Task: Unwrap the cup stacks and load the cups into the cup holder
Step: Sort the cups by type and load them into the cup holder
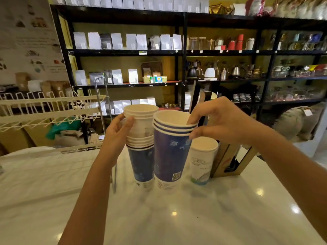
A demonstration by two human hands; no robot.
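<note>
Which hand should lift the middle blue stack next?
Right. The right hand already pinches the rim of the middle blue stack, fingers inside it. The left hand is busy steadying the mixed white-and-blue stack.

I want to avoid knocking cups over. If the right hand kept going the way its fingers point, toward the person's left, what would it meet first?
Probably the mixed white-and-blue stack held by the left hand, just beyond the blue stack the right hand grips; depth is unclear.

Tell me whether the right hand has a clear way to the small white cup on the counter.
Probably yes: the right hand, now pinching the rim of the blue cup stack, sits just above the small white cup, whose open top is uncovered. It must release first.
</note>
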